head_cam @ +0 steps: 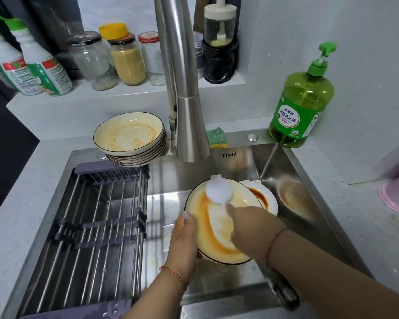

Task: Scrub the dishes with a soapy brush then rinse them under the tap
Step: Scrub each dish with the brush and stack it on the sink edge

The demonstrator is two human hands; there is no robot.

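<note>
Both my forearms reach over the stainless steel sink [309, 180]. Inside it my left hand [182, 240] grips the cream, dark-rimmed plate [214, 229] by its rim, tilting it up so my right hand [247, 222], fingers closed round the white round-headed brush [218, 192], can scrub the orange sauce. Behind the sink's back edge, stacked dirty plates [129, 137] wait beside the steel tap [189, 125].

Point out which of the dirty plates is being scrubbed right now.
The plate over the sink, gripped at its rim by the left hand while the right hand works the brush. The stack sits untouched behind.
</note>
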